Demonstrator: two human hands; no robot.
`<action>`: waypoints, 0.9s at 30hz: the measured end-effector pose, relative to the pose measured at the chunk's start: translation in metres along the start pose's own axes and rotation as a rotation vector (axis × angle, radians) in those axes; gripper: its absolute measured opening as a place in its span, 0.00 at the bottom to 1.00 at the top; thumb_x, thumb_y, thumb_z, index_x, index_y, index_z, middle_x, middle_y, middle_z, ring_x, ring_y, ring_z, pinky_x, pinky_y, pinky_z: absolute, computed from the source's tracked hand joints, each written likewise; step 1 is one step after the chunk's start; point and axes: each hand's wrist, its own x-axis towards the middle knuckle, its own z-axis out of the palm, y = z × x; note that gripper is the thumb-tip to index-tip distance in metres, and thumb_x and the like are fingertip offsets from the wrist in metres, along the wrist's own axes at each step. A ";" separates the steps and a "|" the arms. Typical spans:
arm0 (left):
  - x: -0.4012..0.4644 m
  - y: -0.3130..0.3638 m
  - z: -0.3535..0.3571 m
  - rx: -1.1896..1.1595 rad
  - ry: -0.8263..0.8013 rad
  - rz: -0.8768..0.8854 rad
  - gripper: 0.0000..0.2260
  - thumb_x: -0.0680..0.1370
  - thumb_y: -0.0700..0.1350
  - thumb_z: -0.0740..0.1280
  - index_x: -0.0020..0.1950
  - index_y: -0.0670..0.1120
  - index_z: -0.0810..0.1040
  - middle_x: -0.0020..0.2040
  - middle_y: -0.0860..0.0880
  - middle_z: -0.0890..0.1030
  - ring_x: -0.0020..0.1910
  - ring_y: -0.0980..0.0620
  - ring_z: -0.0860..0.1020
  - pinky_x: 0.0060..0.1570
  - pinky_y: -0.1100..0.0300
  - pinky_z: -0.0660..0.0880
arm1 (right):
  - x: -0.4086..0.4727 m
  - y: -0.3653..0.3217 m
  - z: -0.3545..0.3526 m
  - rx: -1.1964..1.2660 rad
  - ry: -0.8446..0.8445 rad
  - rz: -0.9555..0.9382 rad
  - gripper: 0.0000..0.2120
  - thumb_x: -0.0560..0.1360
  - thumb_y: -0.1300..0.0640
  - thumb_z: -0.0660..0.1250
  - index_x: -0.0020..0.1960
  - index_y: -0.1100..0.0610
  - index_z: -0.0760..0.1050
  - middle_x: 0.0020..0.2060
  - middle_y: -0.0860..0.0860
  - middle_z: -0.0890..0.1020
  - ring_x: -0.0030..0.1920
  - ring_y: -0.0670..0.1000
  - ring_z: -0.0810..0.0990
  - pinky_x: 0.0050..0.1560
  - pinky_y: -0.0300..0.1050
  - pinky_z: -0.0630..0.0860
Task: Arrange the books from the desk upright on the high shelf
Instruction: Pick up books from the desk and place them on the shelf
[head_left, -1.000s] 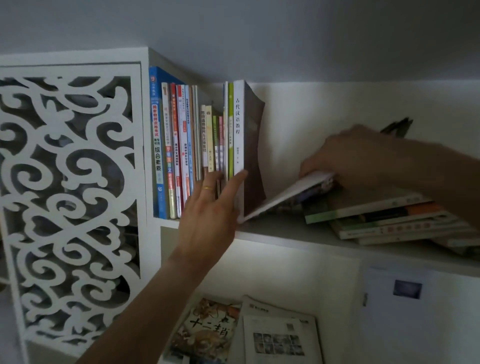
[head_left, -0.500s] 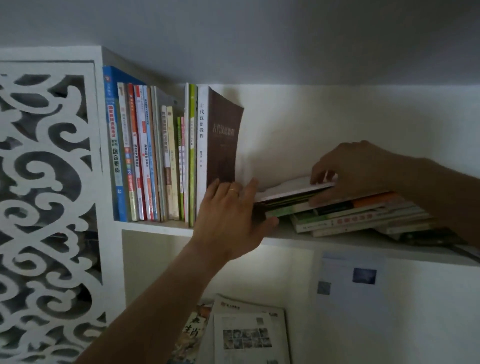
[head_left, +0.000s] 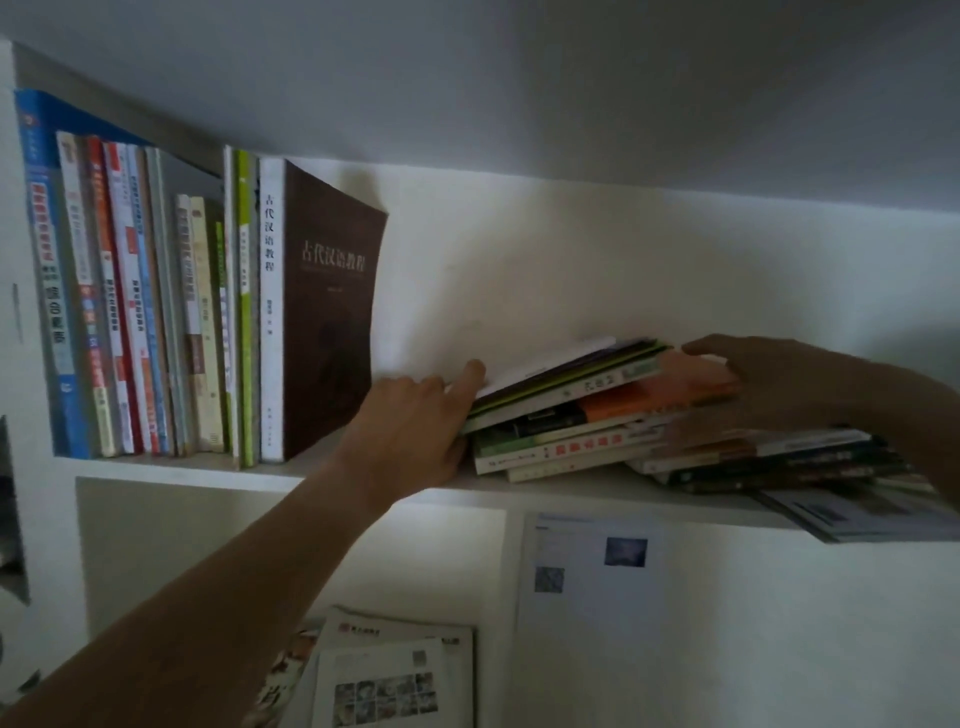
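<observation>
Head view: fingers (head_left: 470, 376) of the left hand (head_left: 410, 431) lie nearly straight against the left end of a stack of flat-lying paperback books (head_left: 587, 415), the index fingertip touching the underside of the lifted white top cover; whether the thumb grips anything cannot be told. Right hand (head_left: 779, 384), reaching in from the right, rests on the right part of the same stack, its fingers loosely extended over an orange cover (head_left: 691, 374). The stack lies on the white high shelf (head_left: 182, 475), tilted up toward the left hand, with further flat magazines (head_left: 831, 467) spilling past the shelf's front edge at right. To the left, apart from the stack, a row of upright books (head_left: 150, 312) stands against the shelf's left wall, ending in a tall brown-covered book with a white spine (head_left: 327, 312) that leans slightly. Below the shelf, a printed sheet (head_left: 587, 577) hangs on the white wall, and papers (head_left: 389, 675) lie lower down.
</observation>
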 end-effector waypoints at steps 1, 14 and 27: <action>-0.001 -0.001 0.001 -0.020 0.004 -0.016 0.27 0.74 0.57 0.69 0.69 0.45 0.73 0.32 0.48 0.80 0.24 0.46 0.77 0.25 0.59 0.67 | 0.004 0.002 0.003 0.017 0.069 -0.019 0.50 0.64 0.32 0.71 0.80 0.48 0.58 0.76 0.51 0.68 0.71 0.54 0.70 0.64 0.44 0.65; 0.010 0.007 -0.043 -0.307 -0.469 -0.187 0.35 0.75 0.73 0.60 0.75 0.56 0.56 0.52 0.51 0.72 0.48 0.49 0.75 0.47 0.54 0.75 | 0.023 -0.031 0.047 -0.342 0.227 -0.229 0.44 0.62 0.33 0.75 0.72 0.48 0.64 0.58 0.51 0.71 0.57 0.52 0.73 0.56 0.48 0.78; 0.038 0.073 -0.019 -0.114 -0.053 -0.261 0.49 0.71 0.72 0.66 0.80 0.50 0.48 0.65 0.42 0.73 0.55 0.44 0.75 0.47 0.51 0.70 | 0.017 -0.030 0.074 -0.222 0.857 -0.105 0.52 0.58 0.17 0.59 0.69 0.52 0.73 0.63 0.54 0.81 0.67 0.59 0.75 0.76 0.61 0.58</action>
